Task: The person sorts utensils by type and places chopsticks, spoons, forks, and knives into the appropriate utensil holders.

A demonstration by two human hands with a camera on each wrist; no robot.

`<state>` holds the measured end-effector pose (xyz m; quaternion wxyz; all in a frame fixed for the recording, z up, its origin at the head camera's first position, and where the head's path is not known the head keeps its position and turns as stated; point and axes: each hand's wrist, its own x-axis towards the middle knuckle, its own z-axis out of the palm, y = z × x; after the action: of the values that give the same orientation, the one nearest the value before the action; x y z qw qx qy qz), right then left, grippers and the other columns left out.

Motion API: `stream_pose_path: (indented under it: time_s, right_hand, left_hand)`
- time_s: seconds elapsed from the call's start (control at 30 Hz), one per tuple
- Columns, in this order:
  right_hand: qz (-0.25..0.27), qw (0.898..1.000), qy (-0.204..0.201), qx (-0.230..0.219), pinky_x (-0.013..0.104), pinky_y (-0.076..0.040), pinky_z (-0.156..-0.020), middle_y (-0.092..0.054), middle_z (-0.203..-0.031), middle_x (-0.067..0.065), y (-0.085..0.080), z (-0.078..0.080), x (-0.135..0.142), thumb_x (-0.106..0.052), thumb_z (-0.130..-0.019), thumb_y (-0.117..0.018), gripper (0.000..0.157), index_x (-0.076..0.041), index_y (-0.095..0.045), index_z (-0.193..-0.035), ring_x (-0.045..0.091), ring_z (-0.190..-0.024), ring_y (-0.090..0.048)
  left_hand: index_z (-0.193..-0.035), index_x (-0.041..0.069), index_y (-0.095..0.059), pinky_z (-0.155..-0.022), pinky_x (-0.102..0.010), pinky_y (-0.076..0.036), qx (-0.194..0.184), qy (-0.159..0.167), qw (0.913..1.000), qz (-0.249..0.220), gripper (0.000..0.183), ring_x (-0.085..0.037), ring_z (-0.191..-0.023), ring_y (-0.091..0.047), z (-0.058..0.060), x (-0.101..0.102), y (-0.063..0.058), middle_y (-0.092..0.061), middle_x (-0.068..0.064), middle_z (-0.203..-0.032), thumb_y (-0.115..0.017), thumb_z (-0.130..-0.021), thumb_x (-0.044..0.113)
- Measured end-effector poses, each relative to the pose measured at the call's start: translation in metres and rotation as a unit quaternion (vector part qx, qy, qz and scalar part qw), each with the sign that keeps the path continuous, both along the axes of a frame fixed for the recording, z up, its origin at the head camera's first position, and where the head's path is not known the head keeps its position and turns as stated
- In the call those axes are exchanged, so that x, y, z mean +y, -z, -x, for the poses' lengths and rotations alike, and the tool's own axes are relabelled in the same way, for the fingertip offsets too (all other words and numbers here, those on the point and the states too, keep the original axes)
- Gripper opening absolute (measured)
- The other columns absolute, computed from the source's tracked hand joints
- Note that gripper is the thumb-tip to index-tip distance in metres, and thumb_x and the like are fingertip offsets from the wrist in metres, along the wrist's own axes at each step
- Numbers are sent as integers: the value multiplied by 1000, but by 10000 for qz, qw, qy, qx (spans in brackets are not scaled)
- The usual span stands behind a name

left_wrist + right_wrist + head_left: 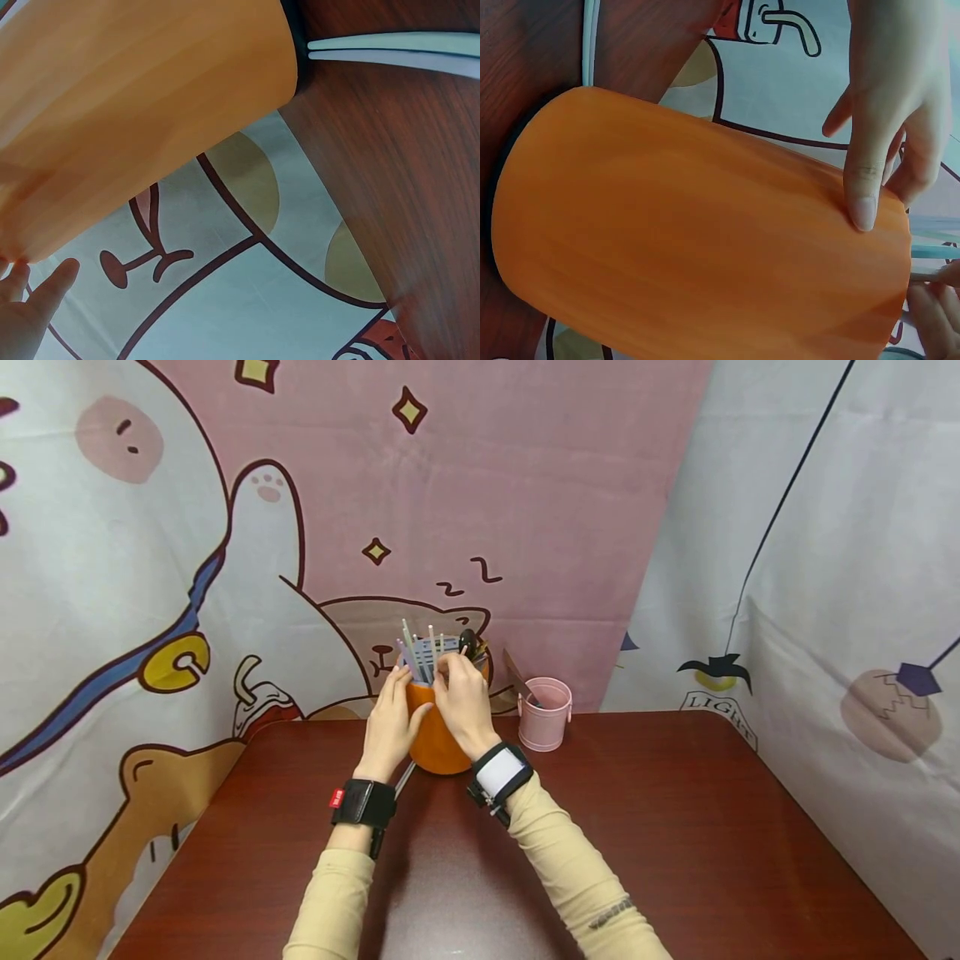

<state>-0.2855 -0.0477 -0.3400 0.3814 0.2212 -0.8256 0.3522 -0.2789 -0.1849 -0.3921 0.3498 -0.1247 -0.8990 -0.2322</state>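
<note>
An orange tub (442, 743) with a dark base stands upright on the table. Pastel sticks like chopsticks (408, 643) rise from it, beside a pale blue slotted piece (442, 645) and a dark rounded item (467, 642). My left hand (388, 718) holds the tub's left side near the rim, thumb on the front; some fingers are hidden behind it. Over the rim, my right hand (461, 697) pinches a pale chopstick (924, 277) by thumb and fingers. Two more chopsticks (397, 46), pale green and lavender, lie on the table by the tub's base.
To the right of the tub stands a small pink bucket (545, 718) with a brown-and-dark tool (520, 677) leaning in it. The dark red wooden table (645, 843) ends against a printed cloth backdrop (540, 510).
</note>
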Motion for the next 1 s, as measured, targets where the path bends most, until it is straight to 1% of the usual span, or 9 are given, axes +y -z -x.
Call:
stream_pose_path:
  time_s: [0.1,0.27,0.37,0.53,0.63,0.8,0.87,1.0]
  right_hand:
    - [-226,9994,220,-158,28,-57,-66,-69,-92,8,-1,-1,-3,-6,-87,-65,8,-5,-65,-94,20,-80,-70]
    - [-486,9966,566,-339,31,-57,-62,-70,-90,8,-4,-2,-8,-8,-84,-68,9,-6,-65,-93,24,-75,-71]
    - [-636,9936,789,-506,34,-57,-60,-70,-88,7,-7,-3,-11,-10,-84,-69,11,-7,-65,-94,26,-73,-71]
    - [-980,9872,1020,-731,36,-57,-58,-70,-85,7,-11,-6,-14,-11,-85,-67,9,-6,-69,-92,26,-72,-71]
    - [-971,9876,938,-803,35,-58,-62,-70,-89,8,-11,-8,-13,-9,-85,-66,12,-4,-71,-94,27,-76,-71]
    - [-554,9933,529,-870,34,-58,-70,-69,-100,10,-6,-10,-8,-7,-85,-65,17,-3,-70,-101,28,-85,-70]
    - [-444,9955,388,-747,33,-58,-71,-69,-101,10,-2,-11,-5,-6,-86,-64,18,-3,-69,-102,26,-86,-70]
    - [-263,9990,159,-323,29,-57,-69,-68,-96,9,6,-16,2,-4,-86,-63,16,-4,-69,-100,21,-83,-69]
  left_hand:
    - [-135,-6,-43,-102,-48,-45,19,8,10000,22,60,-30,-141,-34,0,0,-1,-42,-17,-143,-67,-89,24]
    - [-135,-5,-42,-103,-47,-44,-55,-23,10000,38,59,-29,-141,-33,-1,1,-1,-41,-17,-144,-67,-89,21]
    - [-135,-6,-42,-103,-47,-44,-31,-10,10000,40,59,-30,-141,-33,-1,2,-1,-42,-17,-144,-67,-88,19]
    - [-136,-5,-42,-105,-47,-43,-75,-10,10000,50,58,-31,-142,-33,-2,3,-2,-41,-17,-144,-67,-88,16]
    - [-136,-5,-42,-105,-47,-43,-95,-28,9999,41,58,-31,-142,-33,-2,2,-2,-41,-16,-145,-67,-88,17]
    - [-136,-5,-42,-103,-48,-44,-54,-38,10000,7,60,-31,-141,-33,-1,1,-1,-42,-16,-144,-68,-88,20]
    - [-136,-4,-42,-103,-48,-44,-72,-30,10000,2,60,-30,-142,-33,-1,1,-1,-42,-15,-144,-68,-88,21]
    - [-135,-4,-43,-103,-48,-44,-50,12,10000,-31,59,-30,-141,-34,0,1,-1,-43,-15,-143,-67,-89,23]
